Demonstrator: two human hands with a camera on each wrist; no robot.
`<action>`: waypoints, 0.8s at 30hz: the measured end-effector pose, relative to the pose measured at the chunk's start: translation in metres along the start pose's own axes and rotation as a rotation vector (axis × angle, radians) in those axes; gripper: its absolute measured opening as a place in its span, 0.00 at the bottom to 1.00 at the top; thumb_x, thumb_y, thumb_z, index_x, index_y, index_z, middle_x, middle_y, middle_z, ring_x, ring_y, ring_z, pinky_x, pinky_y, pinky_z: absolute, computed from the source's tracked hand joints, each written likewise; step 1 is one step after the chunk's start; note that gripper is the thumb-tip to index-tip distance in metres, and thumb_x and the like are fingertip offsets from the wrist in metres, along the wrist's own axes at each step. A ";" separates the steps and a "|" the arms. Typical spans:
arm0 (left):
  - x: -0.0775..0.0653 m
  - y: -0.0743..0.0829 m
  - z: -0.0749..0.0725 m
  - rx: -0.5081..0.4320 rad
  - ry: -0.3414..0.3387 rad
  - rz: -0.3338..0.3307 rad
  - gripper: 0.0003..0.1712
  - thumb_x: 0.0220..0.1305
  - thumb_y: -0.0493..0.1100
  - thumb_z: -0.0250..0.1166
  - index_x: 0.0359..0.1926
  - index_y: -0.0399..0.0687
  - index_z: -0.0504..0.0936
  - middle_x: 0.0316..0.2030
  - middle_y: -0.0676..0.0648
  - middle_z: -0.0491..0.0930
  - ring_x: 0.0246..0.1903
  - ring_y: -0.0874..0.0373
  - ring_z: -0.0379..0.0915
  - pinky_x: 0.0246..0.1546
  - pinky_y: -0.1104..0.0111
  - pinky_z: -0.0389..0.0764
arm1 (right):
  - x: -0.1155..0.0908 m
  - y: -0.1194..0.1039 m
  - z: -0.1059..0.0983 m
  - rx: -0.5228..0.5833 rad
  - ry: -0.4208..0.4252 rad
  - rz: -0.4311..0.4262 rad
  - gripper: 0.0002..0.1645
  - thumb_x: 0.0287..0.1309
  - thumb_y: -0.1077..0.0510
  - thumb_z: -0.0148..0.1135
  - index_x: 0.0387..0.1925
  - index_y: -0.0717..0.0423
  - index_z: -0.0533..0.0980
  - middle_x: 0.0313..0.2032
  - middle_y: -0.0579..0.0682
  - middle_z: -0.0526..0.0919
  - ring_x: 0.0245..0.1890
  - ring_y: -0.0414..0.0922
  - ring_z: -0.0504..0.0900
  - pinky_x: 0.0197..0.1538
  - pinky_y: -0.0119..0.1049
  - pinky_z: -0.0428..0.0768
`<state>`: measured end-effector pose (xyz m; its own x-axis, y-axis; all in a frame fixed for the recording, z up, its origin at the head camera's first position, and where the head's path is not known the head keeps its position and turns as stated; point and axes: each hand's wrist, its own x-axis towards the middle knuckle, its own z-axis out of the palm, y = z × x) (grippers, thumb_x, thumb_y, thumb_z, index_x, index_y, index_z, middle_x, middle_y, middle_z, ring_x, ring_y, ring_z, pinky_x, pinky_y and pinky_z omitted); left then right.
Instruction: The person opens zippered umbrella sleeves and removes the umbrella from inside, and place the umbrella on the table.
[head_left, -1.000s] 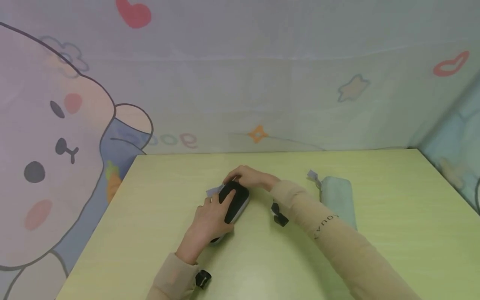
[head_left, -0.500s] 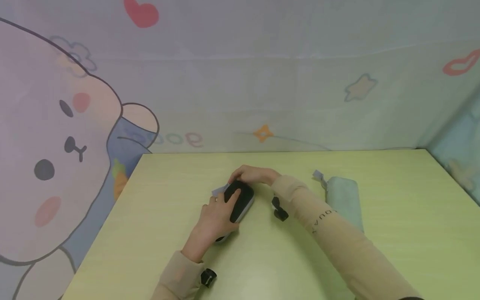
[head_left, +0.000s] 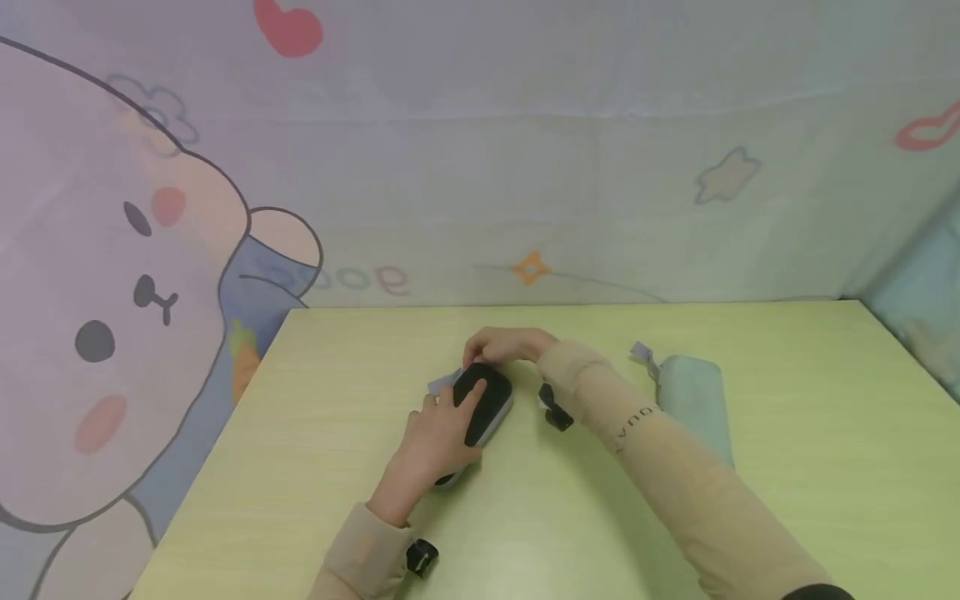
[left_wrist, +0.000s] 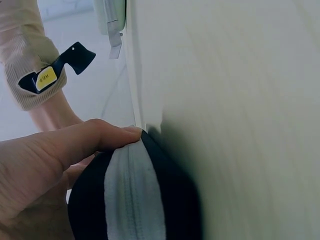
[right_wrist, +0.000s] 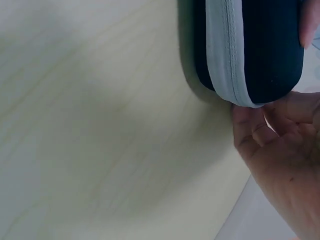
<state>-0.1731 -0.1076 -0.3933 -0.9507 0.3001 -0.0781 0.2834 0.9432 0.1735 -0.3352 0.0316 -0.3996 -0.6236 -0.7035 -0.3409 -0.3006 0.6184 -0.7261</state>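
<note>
A black pencil case (head_left: 487,414) with a pale zipper band (left_wrist: 134,200) lies slanted on the table. My left hand (head_left: 441,433) grips it from the near left, fingers over the dark top and thumb against the near side, on the zipper band in the left wrist view. At its far end my right hand (head_left: 506,343) has curled fingertips, close against the end of the zipper band in the right wrist view; what they pinch there is hidden. A grey ribbon tab (head_left: 444,382) sticks out on the far left side of the case.
A light green pencil case (head_left: 693,400) with a grey ribbon tab (head_left: 642,353) lies on the right of the yellow-green table (head_left: 337,358), partly behind the right sleeve (head_left: 645,442). A printed cloth (head_left: 450,183) hangs behind the table's far edge.
The head view has turned slightly, so the scene sits further right. Against the table, the right forearm has shifted a little to the left. Both hands stay at the black pencil case.
</note>
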 end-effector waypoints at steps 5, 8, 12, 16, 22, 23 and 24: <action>-0.001 -0.001 -0.001 0.008 0.005 0.002 0.49 0.52 0.52 0.72 0.73 0.55 0.59 0.59 0.31 0.68 0.52 0.36 0.71 0.40 0.47 0.77 | 0.007 -0.003 -0.002 -0.108 0.029 -0.088 0.10 0.60 0.69 0.52 0.33 0.63 0.81 0.36 0.50 0.83 0.36 0.39 0.74 0.45 0.28 0.72; -0.001 -0.002 -0.001 0.008 0.004 0.000 0.49 0.52 0.52 0.72 0.73 0.55 0.59 0.60 0.31 0.68 0.52 0.36 0.71 0.40 0.47 0.77 | 0.010 -0.003 -0.002 -0.135 0.034 -0.115 0.10 0.59 0.70 0.54 0.34 0.64 0.82 0.36 0.51 0.84 0.36 0.38 0.75 0.43 0.26 0.72; -0.001 -0.001 -0.001 0.003 0.010 -0.007 0.49 0.51 0.51 0.72 0.72 0.55 0.59 0.60 0.31 0.68 0.52 0.36 0.71 0.40 0.47 0.77 | 0.011 -0.002 -0.001 -0.130 0.040 -0.109 0.10 0.59 0.68 0.55 0.35 0.64 0.83 0.37 0.52 0.85 0.37 0.39 0.76 0.45 0.27 0.73; -0.002 -0.001 -0.001 0.002 0.018 -0.011 0.50 0.50 0.51 0.73 0.72 0.54 0.60 0.59 0.31 0.69 0.50 0.37 0.72 0.39 0.48 0.77 | 0.011 0.000 0.002 -0.138 0.046 -0.089 0.10 0.60 0.68 0.55 0.33 0.63 0.82 0.35 0.50 0.84 0.36 0.39 0.75 0.44 0.27 0.72; -0.001 0.000 0.000 0.002 0.016 -0.022 0.50 0.49 0.50 0.74 0.72 0.55 0.60 0.58 0.32 0.70 0.50 0.37 0.72 0.38 0.49 0.77 | 0.009 -0.004 0.004 -0.246 0.071 -0.108 0.10 0.61 0.69 0.54 0.30 0.59 0.81 0.34 0.49 0.83 0.35 0.39 0.74 0.45 0.29 0.73; 0.000 0.000 0.000 -0.002 0.016 -0.027 0.50 0.49 0.50 0.74 0.72 0.55 0.60 0.57 0.32 0.70 0.50 0.37 0.72 0.38 0.49 0.77 | 0.008 -0.005 0.004 -0.270 0.075 -0.118 0.11 0.61 0.70 0.54 0.30 0.58 0.81 0.35 0.49 0.84 0.36 0.40 0.75 0.46 0.31 0.74; 0.000 0.000 0.000 -0.004 0.018 -0.029 0.50 0.49 0.50 0.74 0.72 0.56 0.61 0.57 0.32 0.70 0.49 0.37 0.73 0.38 0.49 0.78 | 0.007 -0.006 0.004 -0.301 0.081 -0.130 0.11 0.61 0.70 0.54 0.30 0.58 0.81 0.35 0.49 0.84 0.36 0.40 0.75 0.47 0.31 0.75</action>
<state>-0.1730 -0.1074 -0.3936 -0.9607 0.2699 -0.0656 0.2552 0.9509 0.1751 -0.3353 0.0214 -0.3998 -0.6178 -0.7604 -0.2002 -0.5733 0.6099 -0.5471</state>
